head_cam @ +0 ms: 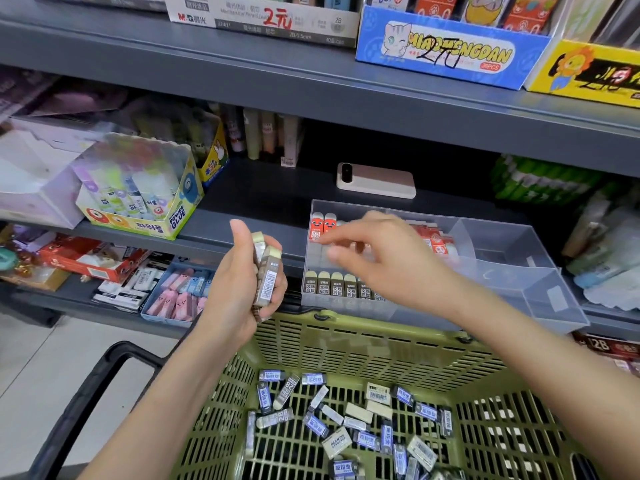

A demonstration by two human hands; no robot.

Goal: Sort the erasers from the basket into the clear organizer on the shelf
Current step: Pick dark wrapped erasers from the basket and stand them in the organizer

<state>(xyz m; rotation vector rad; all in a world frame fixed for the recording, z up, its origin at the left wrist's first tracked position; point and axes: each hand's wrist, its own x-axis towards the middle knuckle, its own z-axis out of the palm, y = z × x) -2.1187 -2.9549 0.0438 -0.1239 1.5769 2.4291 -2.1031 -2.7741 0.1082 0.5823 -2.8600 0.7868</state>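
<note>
A green plastic basket point(346, 329) sits below the shelf, with several loose erasers point(349, 420) in blue, grey and white sleeves on its bottom. My left hand point(232, 299), raised left of the organizer, grips a small stack of brown-sleeved erasers point(268, 277). The clear organizer point(502, 261) stands on the shelf edge. It holds a front row of brown erasers point(337, 285) and red erasers point(322, 225) at the back; its right compartments look bare. My right hand point(377, 249) hovers over the organizer's left part, motion-blurred, with fingers curled; whether it pinches anything is unclear.
A phone point(375, 180) lies on the shelf behind the organizer. A glue-stick box point(138, 192) stands to the left, green packs point(540, 181) to the right, more stationery boxes on the shelves above and below. The basket's black handle point(86, 403) hangs at lower left.
</note>
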